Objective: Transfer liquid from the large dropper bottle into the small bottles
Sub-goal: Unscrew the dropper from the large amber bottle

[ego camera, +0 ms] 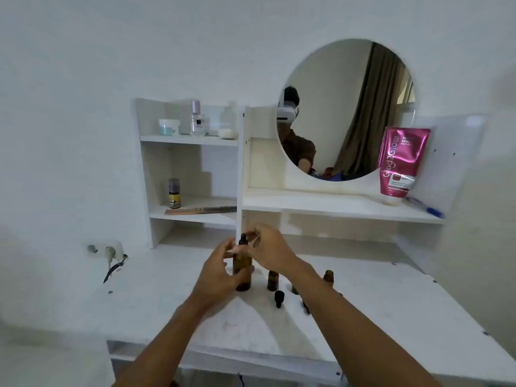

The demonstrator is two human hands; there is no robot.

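White matte tabletop [167, 289] carries the large dropper bottle [242, 277], a smooth amber glass cylinder, at centre; the left hand [220, 272] wraps its body while the right hand [269, 251] pinches its black dropper cap [243, 238]. With the small bottles [272, 280] just right, under that forearm, a hasty lift could likely topple them or drip liquid.

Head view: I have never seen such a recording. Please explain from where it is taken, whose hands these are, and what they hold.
There is no machine. A person wears one camera on the head, looking down at their own hands; the mirror reflects this. The left hand grips the large bottle, upright on the white table. The right hand pinches its dropper cap. Beside it stand small bottles, uncapped, and a loose cap lies before them.
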